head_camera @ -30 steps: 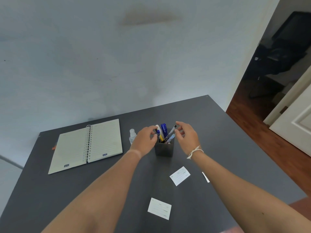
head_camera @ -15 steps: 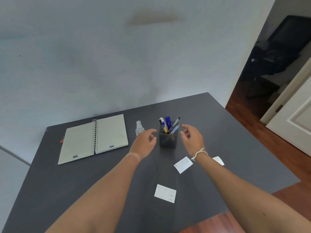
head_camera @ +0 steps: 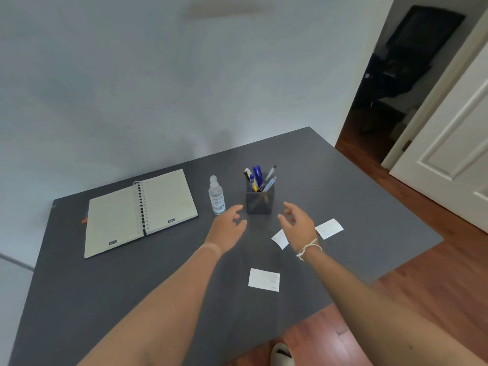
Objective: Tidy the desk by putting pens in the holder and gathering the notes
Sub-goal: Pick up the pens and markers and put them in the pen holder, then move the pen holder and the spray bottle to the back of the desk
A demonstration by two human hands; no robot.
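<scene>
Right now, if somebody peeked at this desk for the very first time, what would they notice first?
Probably the two bare hands, left hand and right hand, hovering open just in front of the dark pen holder stuffed with pens mid-desk. Next, three white notes scattered on the grey desk near the right hand, and the open spiral notebook off to the left.

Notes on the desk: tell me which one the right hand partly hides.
The middle note, left of the right hand; its wrist covers one edge. The other two lie fully uncovered.
</scene>
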